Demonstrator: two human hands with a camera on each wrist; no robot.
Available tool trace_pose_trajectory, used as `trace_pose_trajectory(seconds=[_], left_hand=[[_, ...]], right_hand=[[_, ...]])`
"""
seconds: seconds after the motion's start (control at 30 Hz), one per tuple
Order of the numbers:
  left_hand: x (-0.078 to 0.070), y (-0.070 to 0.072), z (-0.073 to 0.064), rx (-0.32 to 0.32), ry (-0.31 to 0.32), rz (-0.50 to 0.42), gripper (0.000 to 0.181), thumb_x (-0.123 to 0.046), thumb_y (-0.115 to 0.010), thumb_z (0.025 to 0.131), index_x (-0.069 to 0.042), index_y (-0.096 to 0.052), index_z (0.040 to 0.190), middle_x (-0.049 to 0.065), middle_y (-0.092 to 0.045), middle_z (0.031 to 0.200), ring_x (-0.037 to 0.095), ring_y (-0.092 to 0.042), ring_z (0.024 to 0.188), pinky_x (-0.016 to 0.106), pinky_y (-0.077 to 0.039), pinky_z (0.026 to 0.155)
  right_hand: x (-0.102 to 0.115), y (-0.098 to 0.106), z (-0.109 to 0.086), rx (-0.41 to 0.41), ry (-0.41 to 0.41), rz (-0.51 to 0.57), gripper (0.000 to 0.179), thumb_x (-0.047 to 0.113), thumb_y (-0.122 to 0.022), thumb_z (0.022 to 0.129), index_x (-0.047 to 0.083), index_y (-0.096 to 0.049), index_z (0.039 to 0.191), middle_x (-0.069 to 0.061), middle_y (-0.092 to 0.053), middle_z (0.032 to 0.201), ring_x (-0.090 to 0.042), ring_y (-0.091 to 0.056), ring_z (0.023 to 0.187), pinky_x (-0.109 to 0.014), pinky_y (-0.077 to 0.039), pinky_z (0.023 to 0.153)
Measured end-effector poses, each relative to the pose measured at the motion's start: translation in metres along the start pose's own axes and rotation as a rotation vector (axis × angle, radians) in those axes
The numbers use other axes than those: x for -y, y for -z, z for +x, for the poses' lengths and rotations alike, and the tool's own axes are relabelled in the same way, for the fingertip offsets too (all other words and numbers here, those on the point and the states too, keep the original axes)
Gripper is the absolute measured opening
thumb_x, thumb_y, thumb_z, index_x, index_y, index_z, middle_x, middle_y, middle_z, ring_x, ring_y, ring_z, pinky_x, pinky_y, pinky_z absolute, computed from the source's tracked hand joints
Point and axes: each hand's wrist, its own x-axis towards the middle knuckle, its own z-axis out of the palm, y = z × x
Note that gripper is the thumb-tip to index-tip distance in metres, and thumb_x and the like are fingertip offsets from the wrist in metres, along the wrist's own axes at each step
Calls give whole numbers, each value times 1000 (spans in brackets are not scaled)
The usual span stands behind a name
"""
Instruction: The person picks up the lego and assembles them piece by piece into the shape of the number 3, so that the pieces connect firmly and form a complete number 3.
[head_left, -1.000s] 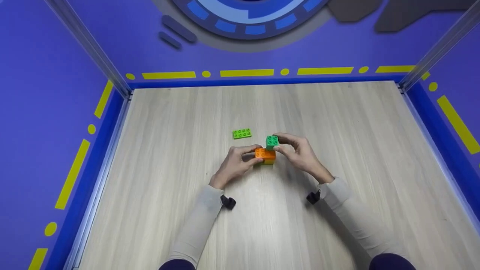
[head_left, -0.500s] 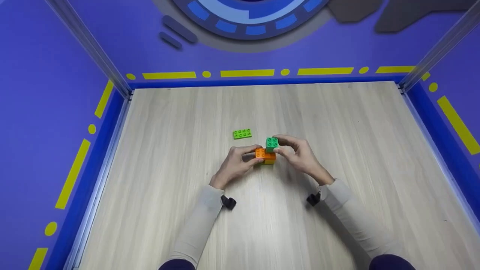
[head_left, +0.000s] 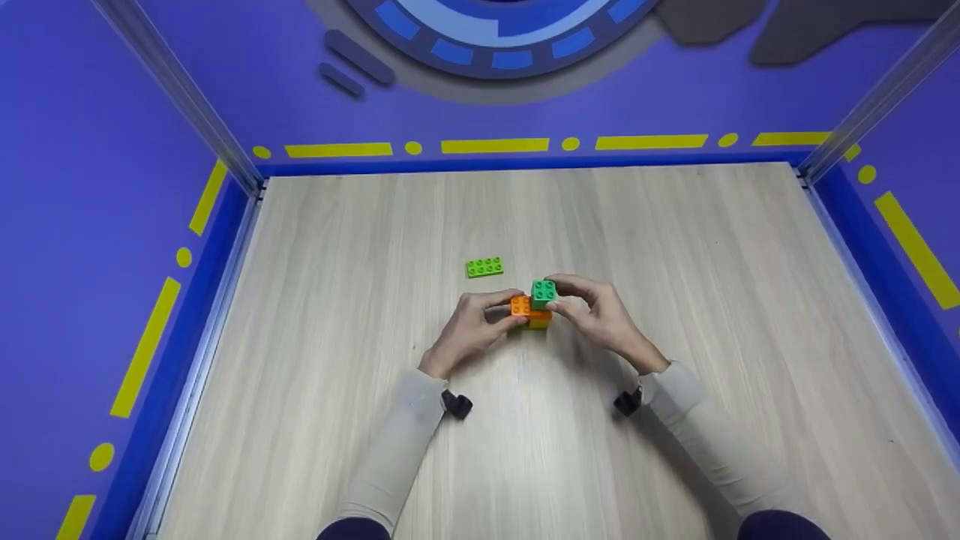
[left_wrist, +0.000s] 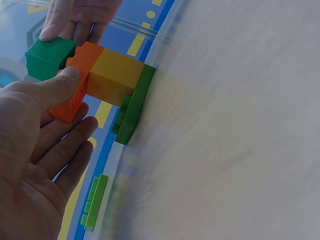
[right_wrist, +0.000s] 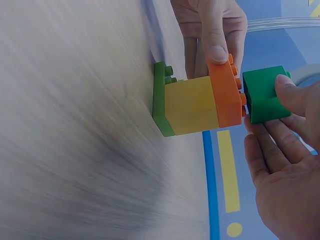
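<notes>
My left hand [head_left: 472, 324] pinches the orange brick [head_left: 519, 306] between thumb and fingers. Under that brick sits a yellow brick [right_wrist: 191, 106], on one end of a green studded plate [right_wrist: 161, 107] that lies on the table; studs show at the plate's uncovered end. My right hand [head_left: 604, 315] grips a square emerald-green brick [head_left: 544, 295], thumb on one side and fingers on the other. In the right wrist view its underside is right at the orange brick's studs, over the end away from my left hand.
A lime-green plate [head_left: 484, 267] with two rows of studs lies behind my left hand on the wooden table [head_left: 360, 247]. Blue panels [head_left: 480, 112] with yellow marks wall the table at the back and sides.
My right hand has brought the emerald-green brick slightly toward me and down onto the right end of the orange brick. My left hand and the stack stay put.
</notes>
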Motion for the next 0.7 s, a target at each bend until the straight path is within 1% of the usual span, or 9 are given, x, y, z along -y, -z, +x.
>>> trace_pose_trajectory(seconds=[0.23, 0.47, 0.7], left_hand=[[0, -1, 0, 4, 12, -3, 43, -24, -79, 99, -9, -72, 138, 8, -76, 133, 19, -73, 122, 41, -58, 106], [-1, -1, 0, 1, 12, 1, 43, -24, -79, 99, -9, -72, 138, 9, -76, 132, 22, -73, 122, 39, -59, 105], [-1, -1, 0, 2, 1, -1, 45, -22, -79, 99, -4, -70, 139, 11, -75, 133, 24, -74, 121, 40, -59, 104]], right_hand=[[-2, -1, -2, 7, -3, 1, 36, 9, -76, 100, 4, -72, 135, -12, -76, 130, -29, -71, 119, -54, -50, 115], [-4, -2, -5, 3, 2, 11, 38, 9, -77, 99, 3, -72, 136, -10, -76, 130, -22, -71, 116, -52, -53, 111], [-5, -3, -6, 3, 45, -42, 36, 12, -76, 100, 6, -73, 135, -8, -77, 129, -20, -71, 116, -50, -55, 108]])
